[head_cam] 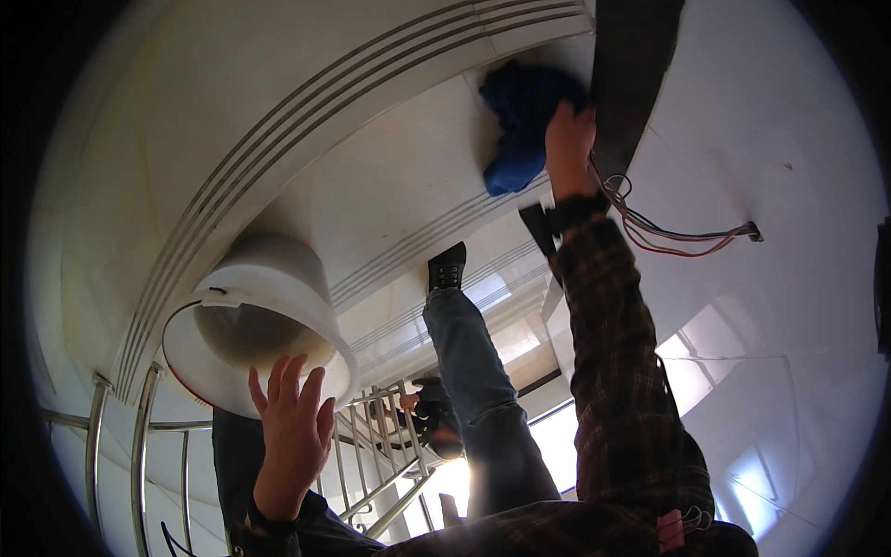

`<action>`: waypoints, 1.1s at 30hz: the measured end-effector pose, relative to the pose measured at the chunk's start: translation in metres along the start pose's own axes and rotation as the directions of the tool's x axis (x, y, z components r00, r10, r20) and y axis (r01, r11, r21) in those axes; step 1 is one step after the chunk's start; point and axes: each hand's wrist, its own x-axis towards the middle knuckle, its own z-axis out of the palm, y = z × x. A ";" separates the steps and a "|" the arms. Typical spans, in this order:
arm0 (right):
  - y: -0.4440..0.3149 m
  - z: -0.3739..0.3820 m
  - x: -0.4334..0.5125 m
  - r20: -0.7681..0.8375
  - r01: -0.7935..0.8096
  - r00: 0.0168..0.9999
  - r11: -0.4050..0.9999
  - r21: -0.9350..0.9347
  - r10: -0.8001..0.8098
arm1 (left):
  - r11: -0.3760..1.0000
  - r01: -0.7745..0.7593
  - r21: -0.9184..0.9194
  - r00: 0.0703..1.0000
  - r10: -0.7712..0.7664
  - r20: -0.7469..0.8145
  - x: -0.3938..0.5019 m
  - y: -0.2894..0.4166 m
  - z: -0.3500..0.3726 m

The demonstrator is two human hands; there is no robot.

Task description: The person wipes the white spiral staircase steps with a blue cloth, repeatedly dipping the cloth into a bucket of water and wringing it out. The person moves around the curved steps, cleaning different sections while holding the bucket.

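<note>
My right hand (571, 143) grips the right edge of a bunched blue cloth (525, 122), which rests on the pale stone stair tread (390, 167) close to the dark skirting strip. Dark water stands in a white plastic bucket (292, 257) on the same step, at the left. In front of the bucket's rim is my left hand (289, 411), its fingers spread and nothing in it. Whether those fingertips touch the bucket cannot be told from here.
Bare wires (668, 230) stick out of a hole in the white wall at the right. Metal stair railings (143, 445) run along the left. Grooved strips (362, 73) line the step edges. My shoe (446, 266) is on a step below. Another person (435, 414) is lower down, beyond the railing.
</note>
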 end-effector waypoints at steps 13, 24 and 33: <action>-0.040 0.078 0.008 0.052 0.290 0.957 0.951 -0.111 -0.286 | 0.999 -0.006 -0.049 1.000 0.006 0.007 -0.018 -0.007 -0.015; -0.078 0.138 -0.249 0.603 0.678 0.561 0.733 0.058 -0.567 | 0.974 0.118 0.194 0.977 -0.080 -0.197 0.004 -0.022 0.012; 0.031 -0.013 -0.091 0.445 0.409 0.837 0.905 -0.120 -0.319 | 0.993 0.089 0.075 0.958 -0.065 -0.278 -0.002 -0.020 0.041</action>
